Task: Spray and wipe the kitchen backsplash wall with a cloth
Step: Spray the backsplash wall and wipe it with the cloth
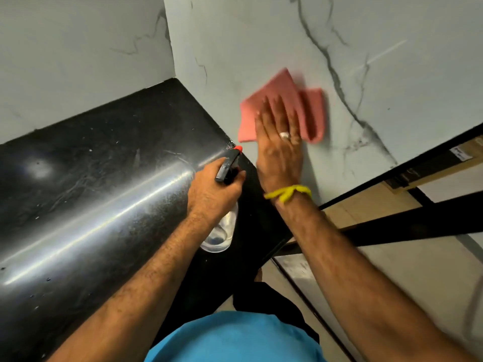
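Right hand [278, 142], fingers flat and spread, presses the pink cloth [285, 105] against the marble backsplash wall [261, 35]. Left hand [213, 193], just left and nearer, grips the spray bottle [227, 165] above the black counter [91, 178].

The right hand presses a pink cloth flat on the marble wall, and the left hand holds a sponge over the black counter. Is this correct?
Not quite. In the head view the left hand holds a spray bottle, not a sponge. The rest is right: the right hand presses the pink cloth flat on the marble wall, beside the black counter.
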